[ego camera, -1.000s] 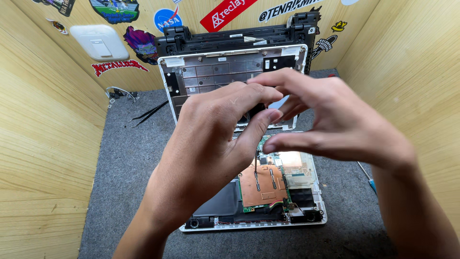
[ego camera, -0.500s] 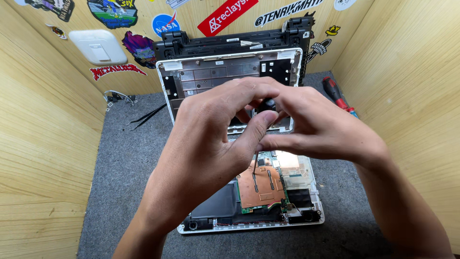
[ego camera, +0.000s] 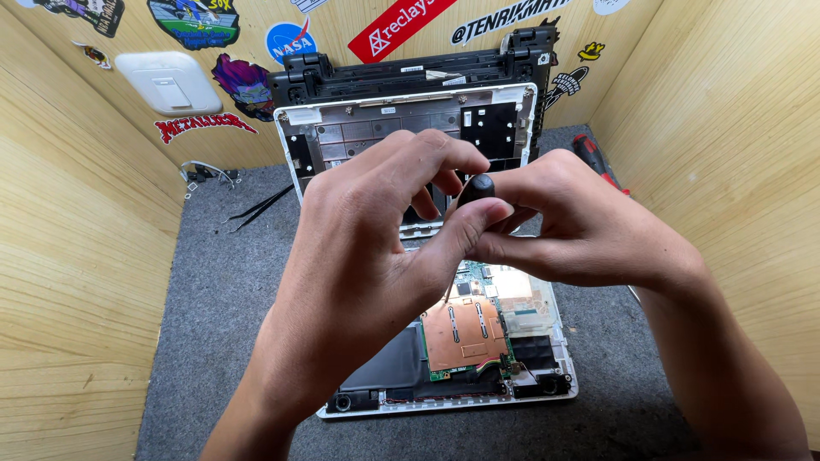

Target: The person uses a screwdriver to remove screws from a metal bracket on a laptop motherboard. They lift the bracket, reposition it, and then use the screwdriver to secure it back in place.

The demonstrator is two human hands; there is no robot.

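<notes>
Head view: both hands meet over the opened white laptop (ego camera: pixel 547 388) on the grey tabletop (ego camera: pixel 213 324). Left hand (ego camera: pixel 367 256) presses its thumb against a black round-capped tool (ego camera: pixel 478 188), probably a screwdriver handle, while right hand (ego camera: pixel 572 226) pinches it too. Copper-plated board (ego camera: pixel 465 333) shows near them. Black tweezers (ego camera: pixel 256 209) lie far left, and a red-handled screwdriver (ego camera: pixel 594 158) far right.

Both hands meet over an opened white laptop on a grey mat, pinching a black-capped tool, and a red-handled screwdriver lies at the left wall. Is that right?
Not quite: the red-handled screwdriver lies by the right wall, as the head view shows. The rest holds: left hand and right hand meet over the opened white laptop on the grey mat, pinching a black-capped tool.
</notes>
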